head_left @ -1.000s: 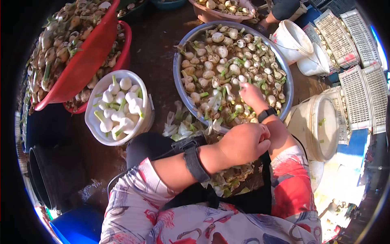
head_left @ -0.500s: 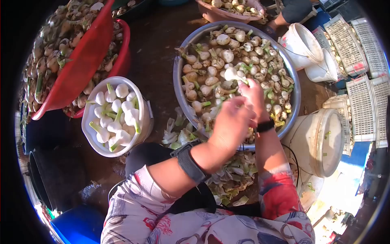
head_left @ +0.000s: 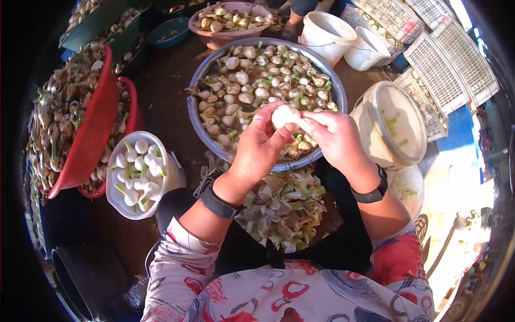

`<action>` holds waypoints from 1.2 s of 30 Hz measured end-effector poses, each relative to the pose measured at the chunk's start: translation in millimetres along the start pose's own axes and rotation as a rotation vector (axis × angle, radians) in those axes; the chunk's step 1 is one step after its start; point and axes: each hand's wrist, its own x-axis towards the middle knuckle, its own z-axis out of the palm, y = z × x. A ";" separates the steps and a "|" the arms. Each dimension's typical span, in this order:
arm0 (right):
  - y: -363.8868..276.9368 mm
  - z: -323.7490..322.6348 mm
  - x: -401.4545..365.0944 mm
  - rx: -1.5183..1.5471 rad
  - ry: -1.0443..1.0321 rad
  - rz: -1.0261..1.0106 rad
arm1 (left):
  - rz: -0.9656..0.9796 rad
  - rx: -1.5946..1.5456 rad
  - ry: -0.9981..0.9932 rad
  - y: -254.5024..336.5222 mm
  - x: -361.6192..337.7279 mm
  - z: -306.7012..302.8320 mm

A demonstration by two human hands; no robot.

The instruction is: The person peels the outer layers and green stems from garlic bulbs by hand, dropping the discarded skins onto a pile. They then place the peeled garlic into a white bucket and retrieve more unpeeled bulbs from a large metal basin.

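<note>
The round white garlic bulb [head_left: 285, 115] is held over the wide grey metal basin [head_left: 194, 124] of unpeeled bulbs. The fingers [head_left: 264, 119] of the left hand [head_left: 256, 150] and the right hand [head_left: 335, 140] pinch it from opposite sides, touching it.

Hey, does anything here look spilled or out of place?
A heap of peeled skins lies loose below the held bulb and metal basin, in no container. The red tub leans tilted on another.
</note>
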 end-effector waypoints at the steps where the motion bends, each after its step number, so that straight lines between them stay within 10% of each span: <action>1: 0.2 -2.0 -4.8 0.001 0.013 0.006 | -0.010 0.077 -0.007 -2.0 -3.1 1.2; 6: -2.8 -8.3 -14.9 -0.241 -0.028 0.087 | 0.049 0.286 -0.090 -9.1 -7.2 8.1; 10: 30.0 5.7 -15.2 0.282 0.100 0.200 | -0.074 -0.081 -0.180 -5.2 0.8 3.2; 17: 55.9 -7.7 -10.4 0.284 0.124 0.425 | -0.274 -0.450 -0.314 1.9 13.4 -13.6; 21: 25.1 4.3 -12.1 0.256 0.321 0.040 | -0.203 -0.021 -0.225 6.1 9.5 -2.1; 36: 6.7 -6.5 -28.4 -0.249 0.048 0.073 | -0.103 0.113 -0.247 -1.6 -2.9 1.8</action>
